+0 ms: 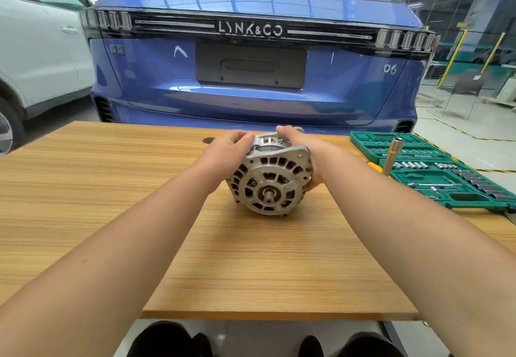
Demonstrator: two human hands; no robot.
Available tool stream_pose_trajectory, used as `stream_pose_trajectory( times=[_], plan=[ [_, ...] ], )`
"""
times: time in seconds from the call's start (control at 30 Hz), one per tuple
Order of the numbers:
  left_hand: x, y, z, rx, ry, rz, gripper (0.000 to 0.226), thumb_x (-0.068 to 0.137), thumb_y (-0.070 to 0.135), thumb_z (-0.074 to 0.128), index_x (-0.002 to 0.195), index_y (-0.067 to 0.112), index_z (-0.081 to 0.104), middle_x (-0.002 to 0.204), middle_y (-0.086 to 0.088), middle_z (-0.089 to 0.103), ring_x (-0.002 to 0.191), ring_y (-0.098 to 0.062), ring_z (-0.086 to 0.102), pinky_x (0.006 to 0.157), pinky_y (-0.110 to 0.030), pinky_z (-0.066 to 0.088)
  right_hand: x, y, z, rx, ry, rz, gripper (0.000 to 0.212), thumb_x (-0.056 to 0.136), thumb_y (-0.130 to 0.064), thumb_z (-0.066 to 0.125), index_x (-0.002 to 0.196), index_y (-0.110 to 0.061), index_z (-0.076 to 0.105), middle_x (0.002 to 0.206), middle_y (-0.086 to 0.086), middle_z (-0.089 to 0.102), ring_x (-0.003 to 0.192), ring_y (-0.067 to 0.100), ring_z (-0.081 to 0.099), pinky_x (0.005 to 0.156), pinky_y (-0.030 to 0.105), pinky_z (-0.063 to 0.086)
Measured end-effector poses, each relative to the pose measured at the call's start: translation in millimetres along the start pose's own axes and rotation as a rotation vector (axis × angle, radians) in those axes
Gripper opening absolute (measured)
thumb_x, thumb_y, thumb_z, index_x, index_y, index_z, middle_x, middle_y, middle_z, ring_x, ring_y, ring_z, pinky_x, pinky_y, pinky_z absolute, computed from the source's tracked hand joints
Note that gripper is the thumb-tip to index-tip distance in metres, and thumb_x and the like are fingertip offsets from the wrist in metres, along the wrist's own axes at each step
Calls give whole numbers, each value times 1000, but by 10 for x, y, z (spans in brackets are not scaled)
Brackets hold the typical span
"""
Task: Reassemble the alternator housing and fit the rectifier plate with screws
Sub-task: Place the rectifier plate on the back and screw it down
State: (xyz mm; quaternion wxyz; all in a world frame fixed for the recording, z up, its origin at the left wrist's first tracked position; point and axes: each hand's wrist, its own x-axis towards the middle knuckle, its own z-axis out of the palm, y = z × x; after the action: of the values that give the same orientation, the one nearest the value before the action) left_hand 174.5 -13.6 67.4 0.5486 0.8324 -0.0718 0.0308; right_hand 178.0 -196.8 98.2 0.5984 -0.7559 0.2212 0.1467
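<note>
Alternator shaft toward the camera

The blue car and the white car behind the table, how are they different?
The shiny blue car shows its whole back end, straight behind the wooden table; the white car shows only its side, at the far left. The blue car has LYNK&CO lettering and long tail lights; the white car shows a door handle and part of a wheel. Both stand parked on the workshop floor.
</note>
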Motion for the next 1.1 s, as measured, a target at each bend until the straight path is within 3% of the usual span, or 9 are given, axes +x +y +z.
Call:
stream_pose_trajectory(
  times=[0.07,0.17,0.23,0.37,0.53,0.7,0.83,0.97,1.1],
  plan=[
    [4,-6,-11,27,-52,7,22,97,61,50,111,48,60,111,14,68,99,-12,67,80,-38,55,53,5,-4,-43,17,-23,84,72,-82,63,119,-14,52,107,22,72,105,45,66,100,64,47],
    [-30,-70,-45,118,-97,97,61,84,76,47,134,43,56,128,17,61,110,-8,61,90,-39,54,113,81,6,32,-52,-64,91,69,-84,65,124,-13,53,114,20,72,113,44,64,106,60,43],
    [-48,-139,-110,193,-143,175,81,75,82,47,147,44,45,128,24,53,110,-1,57,87,-31,52,143,166,23,183,-126,-166,77,78,-78,64,121,-16,60,105,15,77,100,37,73,99,53,53],
    [-63,-253,-267,255,-208,207,84,69,80,58,146,55,37,119,41,46,110,5,54,82,-24,48,227,357,118,213,-113,-449,32,98,-61,51,115,-36,60,112,3,75,92,22,75,75,38,61],
    [-122,-363,-279,175,-117,171,81,69,82,54,143,53,41,113,41,52,99,10,60,72,-18,48,280,282,233,238,-123,-539,15,101,-45,57,109,-35,63,107,2,77,97,27,74,86,46,60],
    [-56,-249,-259,238,-104,85,84,63,87,56,131,41,41,110,21,59,92,-2,64,68,-30,53,270,239,336,202,-121,-575,25,103,-40,54,126,-34,61,119,1,73,105,26,72,93,47,57],
    [-32,-236,-195,216,-105,152,98,67,85,53,151,38,33,129,23,46,100,6,54,74,-22,44,308,365,307,168,-106,-556,64,98,-68,40,156,-40,32,158,-5,41,142,21,42,116,51,36],
    [-16,-303,-213,225,-118,164,83,75,85,47,149,50,34,131,17,53,111,-10,60,85,-37,53,376,771,368,313,-165,-551,68,96,-75,33,147,-33,50,140,2,62,130,25,58,110,51,44],
    [-46,-316,-209,173,-93,200,69,76,83,46,140,56,41,116,31,55,106,1,60,81,-35,53,394,900,403,465,-186,-535,59,100,-68,34,133,-29,63,125,8,71,117,28,67,103,52,51]
  ],
)
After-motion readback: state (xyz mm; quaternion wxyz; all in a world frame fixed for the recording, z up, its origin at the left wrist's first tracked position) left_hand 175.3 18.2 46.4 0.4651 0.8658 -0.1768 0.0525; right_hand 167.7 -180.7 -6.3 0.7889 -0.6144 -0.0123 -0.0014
